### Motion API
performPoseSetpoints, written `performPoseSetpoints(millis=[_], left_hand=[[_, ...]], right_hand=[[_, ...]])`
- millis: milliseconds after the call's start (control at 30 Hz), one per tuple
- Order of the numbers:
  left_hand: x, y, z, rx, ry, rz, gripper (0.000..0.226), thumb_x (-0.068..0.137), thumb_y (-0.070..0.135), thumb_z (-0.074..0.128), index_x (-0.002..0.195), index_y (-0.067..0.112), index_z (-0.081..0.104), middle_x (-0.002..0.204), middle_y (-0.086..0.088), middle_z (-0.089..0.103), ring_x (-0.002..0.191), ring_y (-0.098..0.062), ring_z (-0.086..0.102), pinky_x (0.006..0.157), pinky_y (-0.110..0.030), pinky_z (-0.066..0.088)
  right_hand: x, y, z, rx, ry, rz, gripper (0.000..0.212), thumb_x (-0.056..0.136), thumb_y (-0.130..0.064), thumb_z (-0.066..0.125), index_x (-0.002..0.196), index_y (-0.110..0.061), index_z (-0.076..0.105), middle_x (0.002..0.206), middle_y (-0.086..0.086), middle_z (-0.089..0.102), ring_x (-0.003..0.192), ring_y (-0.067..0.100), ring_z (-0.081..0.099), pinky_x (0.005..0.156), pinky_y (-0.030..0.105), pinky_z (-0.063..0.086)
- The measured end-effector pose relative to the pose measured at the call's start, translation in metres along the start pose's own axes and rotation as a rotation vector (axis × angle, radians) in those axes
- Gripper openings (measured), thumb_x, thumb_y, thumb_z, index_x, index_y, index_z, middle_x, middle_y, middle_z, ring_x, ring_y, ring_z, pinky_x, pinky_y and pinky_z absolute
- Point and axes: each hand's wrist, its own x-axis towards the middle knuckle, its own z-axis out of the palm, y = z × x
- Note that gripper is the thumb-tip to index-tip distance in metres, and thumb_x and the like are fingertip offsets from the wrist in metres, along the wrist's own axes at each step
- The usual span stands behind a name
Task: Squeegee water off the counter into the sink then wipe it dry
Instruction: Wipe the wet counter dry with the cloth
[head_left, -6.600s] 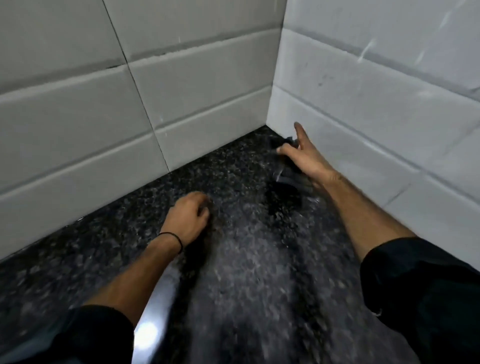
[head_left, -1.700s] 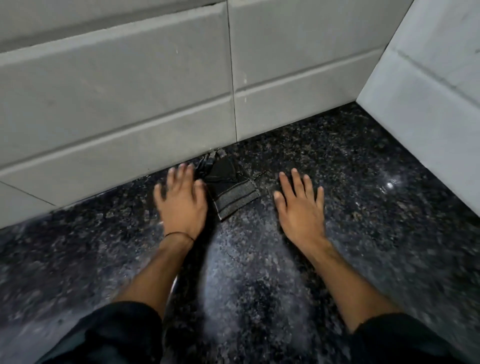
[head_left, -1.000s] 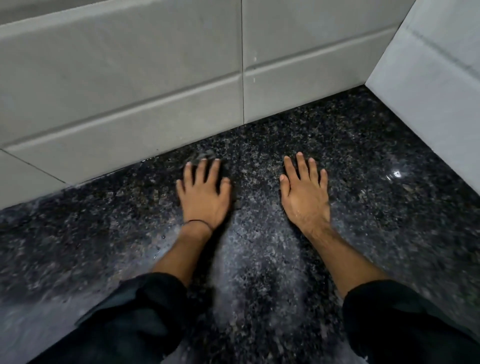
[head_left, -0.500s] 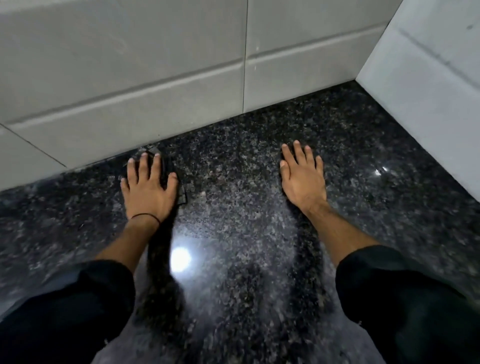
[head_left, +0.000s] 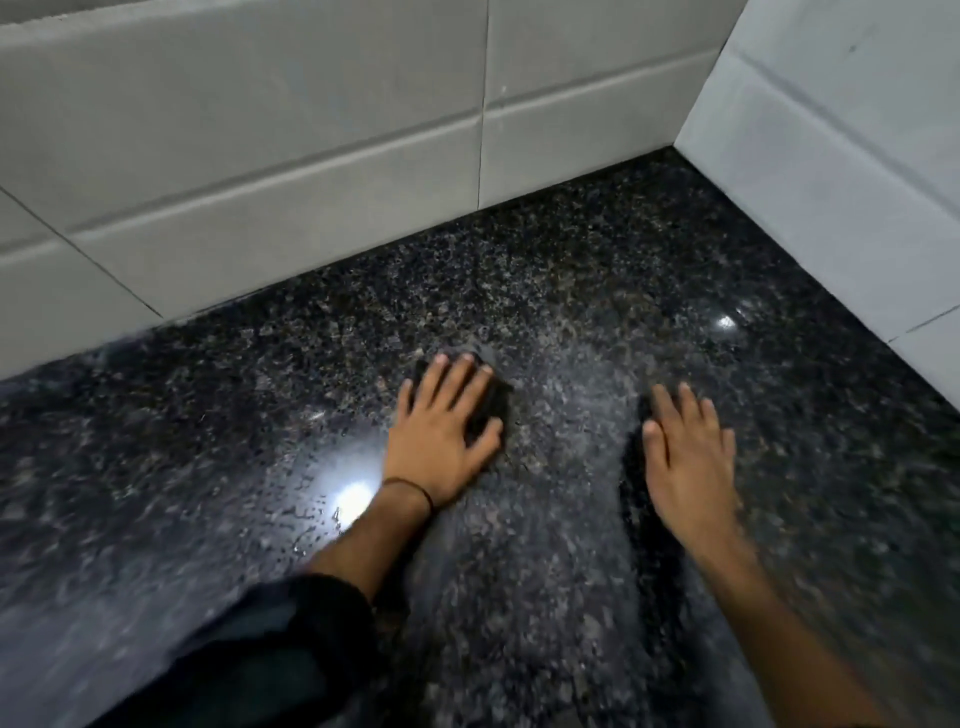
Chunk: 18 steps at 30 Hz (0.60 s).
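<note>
The dark cloth (head_left: 493, 400) lay on the wet counter (head_left: 597, 291), pinned under your left hand (head_left: 441, 431), fingers (head_left: 457, 379) spread flat to press it for drying. Your right hand (head_left: 685, 452) rested open beside, holding nothing, probably bracing you.

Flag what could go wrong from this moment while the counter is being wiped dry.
1. Water droplets sit on the counter left of the left hand, so that patch may be missed.
2. The dark cloth is almost wholly under the flat palm; it could bunch and smear rather than dry.
3. The right hand rests on glossy, possibly wet stone and might slip.
</note>
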Motion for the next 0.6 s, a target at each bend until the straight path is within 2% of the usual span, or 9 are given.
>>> performPoseSetpoints(millis=[100,167,233,300,433,533,600], left_hand=[[0.021,-0.019,-0.011,-0.046,0.026,-0.213,0.063,0.096,0.059,0.030,0.154,0.034,0.023,0.163,0.007,0.016,0.151,-0.021,0.005,0.121,-0.052,0.010],[0.019,0.001,-0.008,-0.045,0.034,-0.260,0.064,0.098,0.056,0.027,0.155,0.030,0.019,0.164,0.004,0.014,0.151,-0.025,0.003,0.121,-0.053,0.007],[0.001,0.038,0.001,-0.053,0.008,-0.171,0.064,0.099,0.055,0.025,0.156,0.030,0.015,0.165,0.003,0.010,0.152,-0.025,0.001,0.121,-0.053,0.005],[-0.032,0.081,0.014,-0.067,-0.025,0.018,0.064,0.098,0.055,0.027,0.156,0.030,0.015,0.165,0.004,0.009,0.152,-0.024,0.002,0.121,-0.052,0.005],[-0.095,0.139,0.034,-0.087,-0.102,0.293,0.063,0.095,0.055,0.036,0.153,0.032,0.027,0.163,0.006,0.020,0.151,-0.020,0.011,0.119,-0.053,0.019],[-0.064,0.126,0.034,-0.076,-0.097,0.399,0.063,0.092,0.059,0.038,0.151,0.036,0.032,0.160,0.009,0.027,0.150,-0.019,0.017,0.117,-0.053,0.023],[-0.008,0.103,0.028,-0.038,-0.070,0.340,0.065,0.093,0.062,0.033,0.152,0.036,0.028,0.162,0.009,0.023,0.151,-0.019,0.012,0.119,-0.052,0.018]], right_hand=[[-0.051,0.027,0.007,-0.100,-0.015,0.070,0.056,0.103,-0.051,0.013,0.156,-0.034,0.018,0.165,-0.003,0.011,0.152,0.023,0.006,0.120,0.051,0.008],[-0.063,0.032,0.012,-0.129,-0.021,0.093,0.056,0.103,-0.050,0.014,0.157,-0.036,0.012,0.165,-0.004,0.007,0.152,0.022,0.005,0.121,0.051,0.006],[-0.063,0.031,0.014,-0.174,0.008,0.094,0.055,0.103,-0.048,0.014,0.157,-0.036,0.010,0.165,-0.004,0.007,0.152,0.022,0.005,0.121,0.050,0.006],[-0.062,0.030,0.015,-0.184,0.019,0.094,0.054,0.104,-0.048,0.013,0.157,-0.036,0.009,0.165,-0.005,0.007,0.152,0.022,0.005,0.121,0.050,0.006],[-0.062,0.032,0.018,-0.184,0.031,0.088,0.057,0.101,-0.049,0.009,0.157,-0.036,0.011,0.165,-0.005,0.008,0.152,0.023,0.008,0.121,0.050,0.009],[-0.059,0.037,0.014,-0.114,0.004,0.065,0.056,0.102,-0.048,0.011,0.156,-0.037,0.013,0.165,-0.008,0.007,0.152,0.019,0.005,0.121,0.047,0.005],[-0.056,0.048,0.005,-0.018,-0.019,0.004,0.052,0.105,-0.045,0.015,0.156,-0.036,0.015,0.165,-0.009,0.006,0.152,0.016,0.004,0.122,0.044,0.002]])
